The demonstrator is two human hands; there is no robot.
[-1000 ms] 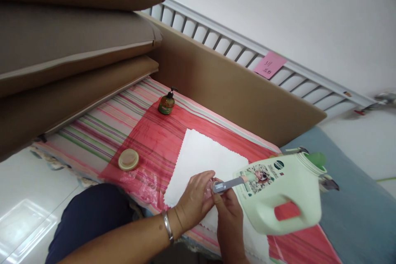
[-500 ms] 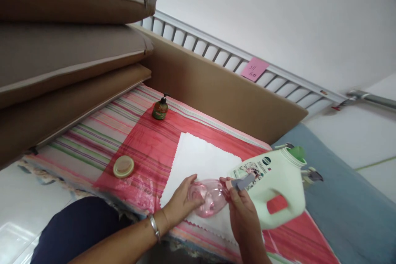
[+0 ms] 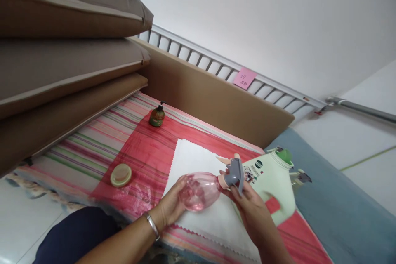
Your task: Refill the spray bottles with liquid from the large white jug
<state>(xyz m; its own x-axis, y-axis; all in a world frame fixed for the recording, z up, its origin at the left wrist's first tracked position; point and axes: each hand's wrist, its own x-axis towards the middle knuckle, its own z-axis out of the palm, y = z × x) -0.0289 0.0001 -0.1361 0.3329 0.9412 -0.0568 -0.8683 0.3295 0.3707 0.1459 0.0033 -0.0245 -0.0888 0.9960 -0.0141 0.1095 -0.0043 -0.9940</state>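
Left hand cups spray bottle (base end).

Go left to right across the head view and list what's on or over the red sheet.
Round yellowish object, dark pump bottle, left hand, pink spray bottle, pale green jug.

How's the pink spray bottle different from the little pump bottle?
The spray bottle is see-through pink; the pump bottle is brown and green. The spray bottle is held tilted by the left hand and right hand; the pump bottle stands upright. Both have squirty tops.
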